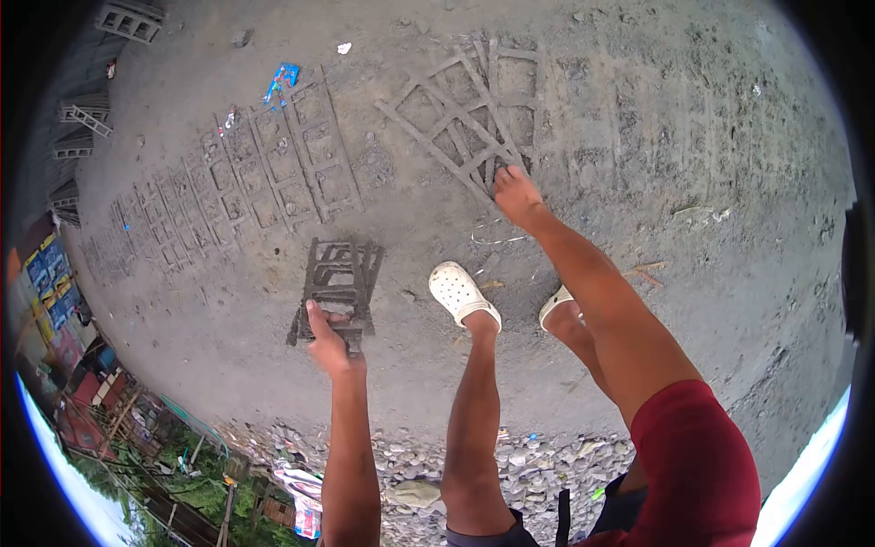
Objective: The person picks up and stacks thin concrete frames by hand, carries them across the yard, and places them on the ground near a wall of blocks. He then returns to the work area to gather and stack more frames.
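My left hand (pixel 333 342) is closed on the near end of a small stack of grey, grime-caked ladder-shaped frames (pixel 342 264). The stack seems held above the ground, left of my feet. Farther out on the right, my right hand (pixel 518 198) pinches the near corner of another ladder-shaped frame (pixel 447 123), which lies slanted across the dirt. A similar frame (pixel 519 87) is partly under it and overlaps it. What these frames are made of cannot be told through the grime.
Rows of ladder-like shapes (pixel 264 173) lie along the ground at left. Hollow blocks (pixel 130 20) stand at the far left edge. A blue wrapper (pixel 281 80) lies among the frames. My white clogs (pixel 460 292) stand on the dirt; loose stones (pixel 410 492) are behind them.
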The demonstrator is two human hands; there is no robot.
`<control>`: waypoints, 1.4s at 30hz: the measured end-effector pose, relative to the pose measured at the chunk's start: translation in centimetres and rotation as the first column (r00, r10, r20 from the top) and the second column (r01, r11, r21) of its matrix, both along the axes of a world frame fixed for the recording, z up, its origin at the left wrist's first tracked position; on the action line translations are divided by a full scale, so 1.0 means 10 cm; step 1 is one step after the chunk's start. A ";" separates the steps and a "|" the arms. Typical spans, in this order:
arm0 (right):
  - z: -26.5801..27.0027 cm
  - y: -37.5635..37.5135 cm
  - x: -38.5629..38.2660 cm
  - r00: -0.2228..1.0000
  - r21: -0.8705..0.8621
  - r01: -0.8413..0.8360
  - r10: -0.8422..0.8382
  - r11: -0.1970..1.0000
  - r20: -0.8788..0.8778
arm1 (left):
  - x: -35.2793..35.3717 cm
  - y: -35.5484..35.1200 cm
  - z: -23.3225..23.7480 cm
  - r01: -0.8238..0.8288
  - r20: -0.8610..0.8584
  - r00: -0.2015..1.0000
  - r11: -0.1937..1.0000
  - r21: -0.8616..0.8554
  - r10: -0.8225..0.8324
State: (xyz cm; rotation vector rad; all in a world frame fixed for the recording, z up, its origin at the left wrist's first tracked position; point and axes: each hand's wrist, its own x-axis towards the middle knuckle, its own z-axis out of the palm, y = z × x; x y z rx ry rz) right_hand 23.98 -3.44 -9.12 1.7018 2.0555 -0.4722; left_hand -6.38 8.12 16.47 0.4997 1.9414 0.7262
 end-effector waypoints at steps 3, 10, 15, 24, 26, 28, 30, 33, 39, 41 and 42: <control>-0.02 0.03 -0.03 0.990 0.008 -0.131 0.131 0.991 0.049 | -0.09 -0.06 -0.04 0.025 -0.054 0.998 0.999 -0.029 -0.027; 1.29 0.26 0.26 0.985 -0.231 0.087 -0.118 0.969 -0.123 | 0.17 -0.31 0.12 0.098 -0.108 0.988 0.991 -0.090 -0.107; 2.88 1.00 0.73 0.884 -0.283 0.258 -0.344 0.924 -0.317 | 0.40 -0.26 0.56 0.083 0.216 0.974 0.993 -0.084 -0.063; 5.26 0.49 0.90 0.097 -0.749 0.415 -0.844 0.517 -0.528 | 0.66 -0.24 2.37 0.311 0.770 0.635 0.935 -0.172 -0.070; 5.60 0.20 0.59 -0.367 -0.901 0.367 -0.854 0.232 -0.369 | 0.65 -0.22 2.72 0.393 0.868 0.496 0.892 -0.224 -0.001; 5.79 0.02 0.33 -0.694 -0.969 0.241 -0.690 0.047 -0.206 | 0.74 -0.27 2.97 0.496 0.829 0.558 0.816 -0.297 -0.038; 5.91 -0.15 0.23 -0.889 -0.990 0.134 -0.447 -0.049 -0.098 | 0.89 -0.37 3.10 0.610 0.803 0.581 0.724 -0.321 -0.134; 5.69 -0.72 0.08 -0.906 -0.977 0.205 -0.388 -0.052 -0.169 | 0.92 -0.67 3.01 0.736 0.828 0.515 0.610 -0.293 -0.223; 5.79 -1.21 0.12 -0.936 -0.980 0.137 -0.343 -0.146 -0.080 | 1.22 -1.09 3.25 0.722 0.761 0.569 0.633 -0.281 -0.312; 6.04 -1.31 0.14 -0.962 -0.979 0.106 -0.268 -0.177 -0.056 | 1.33 -1.25 3.38 0.754 0.709 0.569 0.609 -0.247 -0.416; 6.06 -1.42 0.14 -0.929 -0.972 0.196 -0.343 -0.128 -0.142 | 1.39 -1.32 3.40 0.794 0.674 0.539 0.571 -0.208 -0.505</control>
